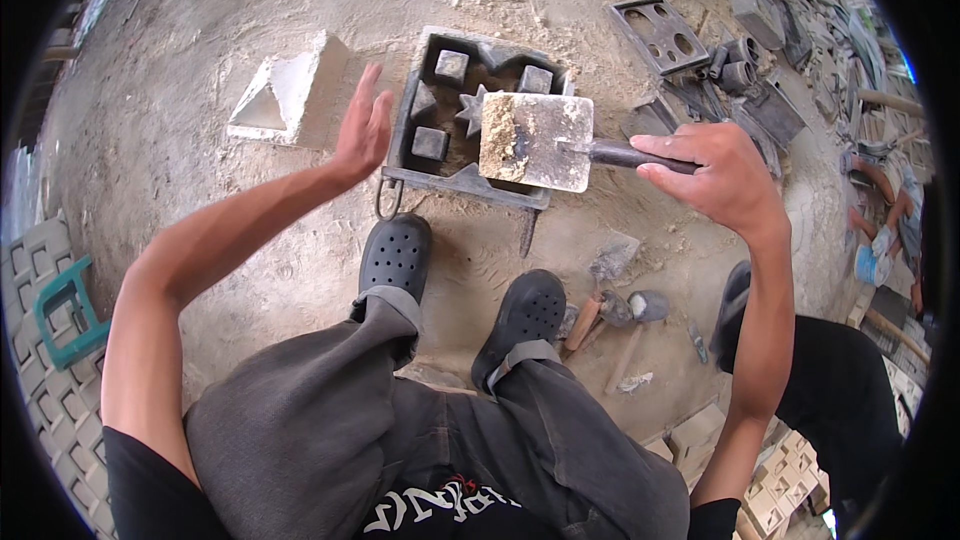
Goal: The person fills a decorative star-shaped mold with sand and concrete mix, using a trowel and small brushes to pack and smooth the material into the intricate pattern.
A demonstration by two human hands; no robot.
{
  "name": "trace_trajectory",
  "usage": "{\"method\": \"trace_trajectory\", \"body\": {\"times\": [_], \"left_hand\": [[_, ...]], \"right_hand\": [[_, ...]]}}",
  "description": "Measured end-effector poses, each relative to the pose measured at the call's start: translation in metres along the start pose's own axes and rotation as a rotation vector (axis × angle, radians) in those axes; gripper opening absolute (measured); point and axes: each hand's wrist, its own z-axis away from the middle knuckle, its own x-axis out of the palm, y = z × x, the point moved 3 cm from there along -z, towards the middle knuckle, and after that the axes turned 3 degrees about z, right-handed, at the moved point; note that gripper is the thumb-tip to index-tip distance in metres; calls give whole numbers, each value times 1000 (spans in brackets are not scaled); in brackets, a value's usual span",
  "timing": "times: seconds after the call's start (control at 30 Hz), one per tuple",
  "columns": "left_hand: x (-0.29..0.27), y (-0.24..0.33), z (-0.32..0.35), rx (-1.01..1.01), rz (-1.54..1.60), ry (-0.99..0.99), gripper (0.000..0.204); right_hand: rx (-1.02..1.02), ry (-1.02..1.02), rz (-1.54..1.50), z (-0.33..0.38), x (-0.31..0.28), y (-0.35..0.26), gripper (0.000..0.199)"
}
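Covering part of a dark mould (425, 178), a flat shovel (555, 130) bearing crumbly sand (502, 148) sits left of the right grip (722, 175), which is clamped on its handle (622, 152). The left grip (362, 140), outstretched and empty, is just beside the mould; left of it lies a pale block (312, 85), ahead of the right grip a holed plate (647, 28).

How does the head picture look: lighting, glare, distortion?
Head view: soft light, darker inside the metal frame; trowel clear, no strong glare; left hand and right hand readable; straight edges bend toward the black rim, far-right details hard to distinguish.
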Motion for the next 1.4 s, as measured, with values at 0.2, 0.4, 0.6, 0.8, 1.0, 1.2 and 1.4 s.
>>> {"method": "trace_trajectory", "body": {"times": [0.2,0.4,0.6,0.8,1.0,1.2,1.4], "left_hand": [[21,-36,44,-364,416,-139,65],[25,-24,40,-409,616,-136,61],[5,11,56,86,-35,-265,68],[5,32,75,464,-589,-500,86],[9,42,57,708,-623,-683,85],[-15,34,75,685,-697,-706,83],[-17,43,68,840,-769,-556,81]], "right_hand": [[-237,36,346,-36,-1,-77,16],[-349,80,457,-49,11,-127,14],[-213,122,468,-25,11,-117,27],[135,275,281,42,39,-92,36],[668,583,-184,147,101,-77,35],[1465,786,-533,261,165,-73,36],[1773,733,-367,337,239,8,38]]}}
